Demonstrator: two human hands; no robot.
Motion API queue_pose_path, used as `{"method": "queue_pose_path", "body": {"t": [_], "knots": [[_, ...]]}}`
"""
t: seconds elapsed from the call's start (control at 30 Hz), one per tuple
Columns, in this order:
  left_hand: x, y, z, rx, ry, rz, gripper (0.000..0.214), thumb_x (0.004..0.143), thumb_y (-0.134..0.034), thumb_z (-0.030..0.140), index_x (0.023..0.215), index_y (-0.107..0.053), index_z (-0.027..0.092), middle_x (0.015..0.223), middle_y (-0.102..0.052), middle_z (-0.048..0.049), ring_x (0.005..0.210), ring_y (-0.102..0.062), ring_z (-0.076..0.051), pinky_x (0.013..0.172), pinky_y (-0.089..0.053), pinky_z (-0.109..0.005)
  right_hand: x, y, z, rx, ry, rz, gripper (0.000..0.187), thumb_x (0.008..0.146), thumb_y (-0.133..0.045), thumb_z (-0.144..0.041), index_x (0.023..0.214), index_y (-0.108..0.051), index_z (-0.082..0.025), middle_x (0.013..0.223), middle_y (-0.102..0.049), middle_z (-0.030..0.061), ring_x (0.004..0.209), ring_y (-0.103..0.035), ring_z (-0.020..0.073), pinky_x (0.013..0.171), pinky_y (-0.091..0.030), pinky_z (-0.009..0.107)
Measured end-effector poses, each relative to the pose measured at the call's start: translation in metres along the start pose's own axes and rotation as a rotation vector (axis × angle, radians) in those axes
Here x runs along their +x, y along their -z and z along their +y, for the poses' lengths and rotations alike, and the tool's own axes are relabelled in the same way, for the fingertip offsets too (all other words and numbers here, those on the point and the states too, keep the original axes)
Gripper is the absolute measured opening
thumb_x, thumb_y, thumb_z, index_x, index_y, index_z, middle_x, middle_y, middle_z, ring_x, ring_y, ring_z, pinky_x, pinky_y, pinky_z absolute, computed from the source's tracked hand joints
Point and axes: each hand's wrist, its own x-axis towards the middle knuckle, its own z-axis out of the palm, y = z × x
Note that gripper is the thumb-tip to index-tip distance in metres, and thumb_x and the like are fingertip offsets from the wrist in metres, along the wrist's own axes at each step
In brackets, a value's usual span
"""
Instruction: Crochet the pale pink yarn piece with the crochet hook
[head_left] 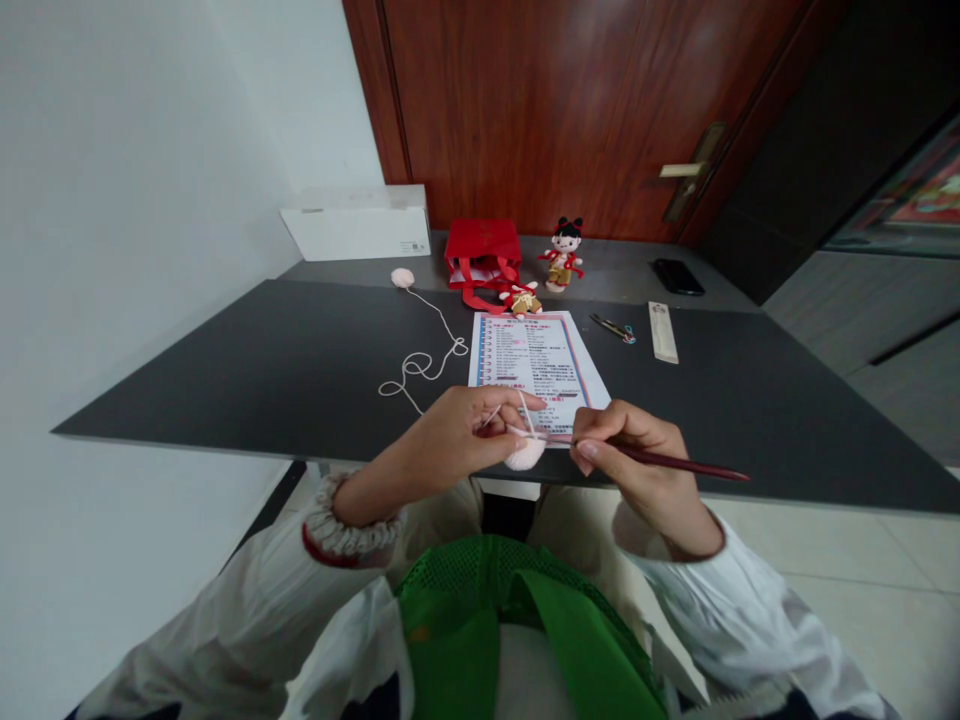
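Left hand (442, 437) held narrow pinch on taut pale pink yarn strand (541, 436), small fuzzy pink yarn piece (523, 456) hanging just below fingers, over dark grey tabletop (300, 370). Right hand (626, 445) gripped slim dark-red rod (675, 464) pencil-style. Risks: strand slipping from fingers if tension eased; fuzzy piece dropping past tabletop edge; loose pink yarn loop (420, 368) snagging. Rod tip hidden behind fingers, hook or needle unclear; stitches too small to make out. Printed paper sheet (540, 360) partly covered by hands.
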Motion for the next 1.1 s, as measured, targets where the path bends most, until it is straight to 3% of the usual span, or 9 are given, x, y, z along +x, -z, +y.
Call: {"method": "queue_pose_path", "body": {"t": [0.2, 0.33, 0.5, 0.63, 0.73, 0.87, 0.93, 1.0, 1.1], "knots": [[0.000, 0.000, 0.003, 0.003, 0.019, 0.014, 0.008, 0.074, -0.060, 0.014, 0.067, -0.057, 0.014, 0.104, -0.068, -0.0084, 0.086, -0.064, -0.017, 0.078, -0.047, -0.030, -0.005, -0.006, -0.007, -0.092, 0.085, 0.037, 0.014, 0.081, -0.065, -0.016, 0.071, -0.058, -0.021, 0.064, -0.055, -0.0019, 0.062, -0.050, 0.0132, 0.058, -0.037, 0.029], [-0.001, 0.000, 0.004, -0.009, 0.019, 0.024, 0.009, 0.074, -0.060, 0.015, 0.066, -0.055, 0.014, 0.110, -0.067, -0.0095, 0.088, -0.065, -0.017, 0.080, -0.047, -0.030, -0.010, -0.009, -0.005, -0.178, 0.169, 0.049, 0.015, 0.084, -0.061, -0.012, 0.074, -0.056, -0.021, 0.067, -0.054, -0.0015, 0.063, -0.050, 0.0134, 0.059, -0.038, 0.029], [0.000, -0.002, 0.007, 0.038, 0.042, 0.058, 0.008, 0.074, -0.059, 0.016, 0.067, -0.057, 0.013, 0.105, -0.068, -0.0087, 0.084, -0.065, -0.016, 0.076, -0.047, -0.028, -0.012, -0.014, -0.007, -0.433, 0.427, -0.043, 0.018, 0.082, -0.057, -0.002, 0.084, -0.056, -0.020, 0.075, -0.058, 0.0022, 0.068, -0.054, 0.0149, 0.060, -0.041, 0.031], [0.001, -0.003, 0.006, 0.062, 0.055, 0.074, 0.005, 0.074, -0.058, 0.018, 0.072, -0.059, 0.014, 0.081, -0.067, -0.0038, 0.074, -0.064, -0.015, 0.070, -0.047, -0.027, -0.013, -0.018, -0.010, -0.537, 0.531, -0.087, 0.021, 0.081, -0.055, 0.002, 0.086, -0.055, -0.018, 0.076, -0.057, 0.0037, 0.069, -0.053, 0.0150, 0.059, -0.042, 0.030], [0.001, -0.003, 0.004, 0.086, 0.053, 0.089, 0.006, 0.073, -0.058, 0.018, 0.076, -0.060, 0.014, 0.070, -0.064, -0.0008, 0.071, -0.063, -0.015, 0.067, -0.048, -0.026, -0.015, -0.017, -0.009, -0.539, 0.442, -0.087, 0.018, 0.083, -0.056, 0.000, 0.084, -0.054, -0.018, 0.074, -0.057, 0.0025, 0.070, -0.053, 0.0147, 0.061, -0.042, 0.030], [0.000, -0.003, 0.001, 0.132, 0.012, 0.108, 0.009, 0.072, -0.058, 0.017, 0.079, -0.064, 0.015, 0.072, -0.066, -0.0020, 0.073, -0.063, -0.016, 0.068, -0.049, -0.027, -0.017, -0.015, -0.003, -0.400, 0.206, 0.020, 0.013, 0.086, -0.058, -0.010, 0.081, -0.054, -0.021, 0.072, -0.056, -0.0002, 0.067, -0.052, 0.0135, 0.060, -0.041, 0.029], [0.000, -0.003, 0.001, 0.143, -0.002, 0.113, 0.011, 0.072, -0.058, 0.016, 0.080, -0.065, 0.015, 0.074, -0.067, -0.0026, 0.074, -0.063, -0.016, 0.069, -0.049, -0.028, -0.017, -0.015, 0.000, -0.364, 0.176, 0.064, 0.013, 0.086, -0.058, -0.011, 0.080, -0.053, -0.021, 0.072, -0.055, -0.0007, 0.066, -0.051, 0.0134, 0.060, -0.041, 0.029], [0.000, -0.002, 0.001, 0.145, 0.001, 0.108, 0.010, 0.072, -0.058, 0.016, 0.079, -0.065, 0.015, 0.075, -0.067, -0.0030, 0.074, -0.063, -0.016, 0.070, -0.049, -0.028, -0.015, -0.014, 0.001, -0.420, 0.275, 0.025, 0.014, 0.085, -0.058, -0.008, 0.082, -0.054, -0.021, 0.073, -0.056, 0.0004, 0.068, -0.052, 0.0142, 0.062, -0.042, 0.030], [0.001, -0.002, 0.003, 0.125, 0.025, 0.095, 0.004, 0.071, -0.059, 0.016, 0.073, -0.063, 0.014, 0.080, -0.068, -0.0041, 0.075, -0.063, -0.016, 0.070, -0.048, -0.027, -0.012, -0.011, 0.002, -0.577, 0.539, -0.161, 0.021, 0.081, -0.058, 0.000, 0.087, -0.058, -0.019, 0.077, -0.058, 0.0034, 0.072, -0.052, 0.0163, 0.062, -0.043, 0.032]]}}
